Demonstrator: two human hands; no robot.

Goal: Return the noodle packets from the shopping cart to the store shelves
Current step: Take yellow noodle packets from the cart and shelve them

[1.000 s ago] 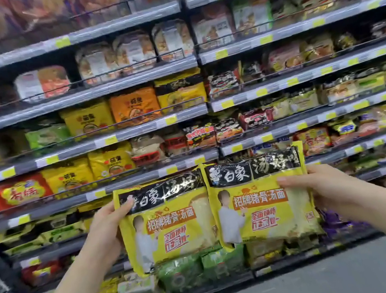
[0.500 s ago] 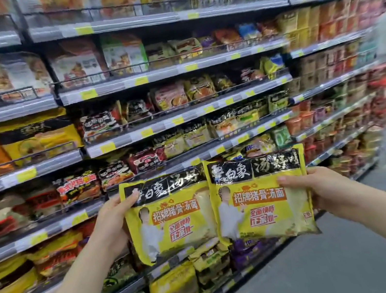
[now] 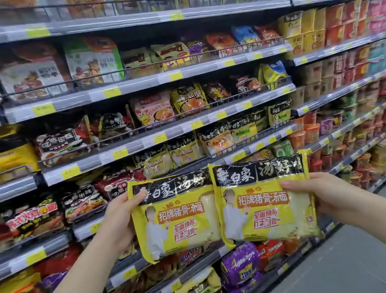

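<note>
**A:** view's swung further right down the aisle since a moment ago, both packets still held up side by side, same grip.

**B:** who's got what?

**A:** left hand (image 3: 118,220) grips the left noodle packet (image 3: 175,215) by its left edge, thumb on the front. Right hand (image 3: 322,195) grips the right noodle packet (image 3: 265,200) by its right edge, thumb across the front. Inner edges touch, maybe overlap a bit.

**B:** on the shelf?

**A:** nope, in the air in front of the store shelves (image 3: 150,80), just below a row of similar black-and-yellow packs (image 3: 226,138). Cup noodles (image 3: 311,126) stacked further right.
</note>
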